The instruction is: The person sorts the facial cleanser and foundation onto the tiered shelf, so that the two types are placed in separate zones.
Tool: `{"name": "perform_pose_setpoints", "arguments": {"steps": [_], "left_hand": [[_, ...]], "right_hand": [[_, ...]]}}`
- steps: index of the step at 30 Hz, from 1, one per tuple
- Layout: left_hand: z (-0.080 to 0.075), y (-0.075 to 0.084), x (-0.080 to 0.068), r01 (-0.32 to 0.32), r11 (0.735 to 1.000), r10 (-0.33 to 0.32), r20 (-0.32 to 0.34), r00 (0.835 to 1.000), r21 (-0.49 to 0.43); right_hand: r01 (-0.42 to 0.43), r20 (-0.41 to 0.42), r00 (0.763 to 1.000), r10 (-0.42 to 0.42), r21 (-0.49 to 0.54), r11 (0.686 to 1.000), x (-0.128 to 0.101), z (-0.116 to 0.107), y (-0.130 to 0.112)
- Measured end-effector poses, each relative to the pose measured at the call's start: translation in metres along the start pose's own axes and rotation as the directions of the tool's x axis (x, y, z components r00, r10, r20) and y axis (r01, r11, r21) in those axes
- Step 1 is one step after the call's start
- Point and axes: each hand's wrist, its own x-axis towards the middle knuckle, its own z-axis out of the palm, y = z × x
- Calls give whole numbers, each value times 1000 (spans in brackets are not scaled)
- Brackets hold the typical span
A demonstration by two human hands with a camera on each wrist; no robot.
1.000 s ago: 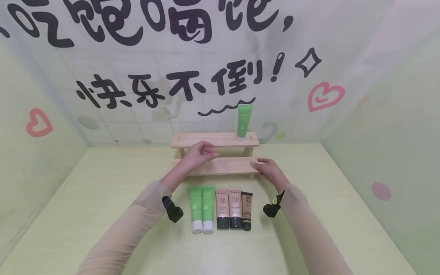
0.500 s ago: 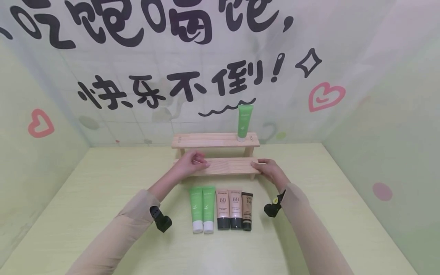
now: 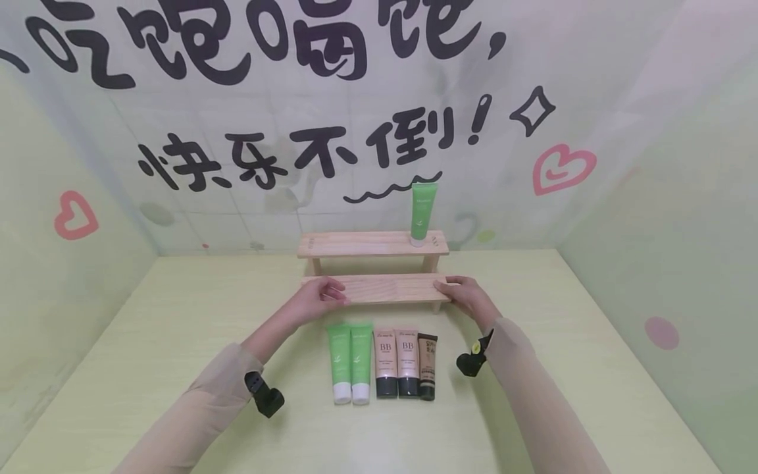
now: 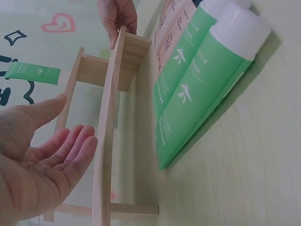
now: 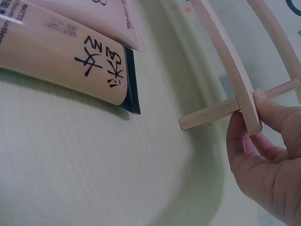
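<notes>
A two-step wooden stand (image 3: pixel 387 289) is on the table near the back wall. My right hand (image 3: pixel 472 299) pinches the right end of its lower board, thumb on top and fingers underneath, as the right wrist view confirms. Over the left part of that board is my left hand (image 3: pixel 315 299); in the left wrist view its fingers (image 4: pixel 77 146) are relaxed and hold nothing. A green tube (image 3: pixel 422 212) stands upright on its white cap at the right of the upper board. In front of the stand lie two green tubes (image 3: pixel 360 359), two pink BB cream tubes (image 3: pixel 386 359) and a smaller brown tube (image 3: pixel 427 362).
The pale table (image 3: pixel 195 316) is bounded by a back wall (image 3: pixel 249 217) with large black lettering and by side walls (image 3: pixel 657 263). The lying tubes form a row just in front of the stand, caps toward me.
My left hand has moved left and toward me along the lower board. The right hand keeps its grip on the board's right end. The tubes and stand stay in place.
</notes>
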Motion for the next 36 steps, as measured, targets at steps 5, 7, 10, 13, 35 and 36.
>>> {"name": "perform_pose_setpoints", "arguments": {"steps": [5,7,10,13,35,36], "left_hand": [[3,-8,-4,-7,1000,7,13,1000,-6],[4,-11,-6,-16,1000,16,25,1000,-5],[5,-14,-11,-11,1000,12,40,999,-12],[5,-17,-14,4,1000,-4,52,999,-5],[7,-35,-26,189,982,-191,122,974,28],[8,-38,-26,190,981,-192,123,974,29]], "right_hand": [[-8,4,1000,8,0,1000,0,0,0],[-13,3,1000,13,-11,1000,1,0,0],[-10,4,1000,10,-27,1000,1,0,0],[-1,8,1000,1,-29,1000,0,1,0],[-30,3,1000,30,-20,999,0,-1,-2],[-32,3,999,32,-18,999,0,-1,-1]]}}
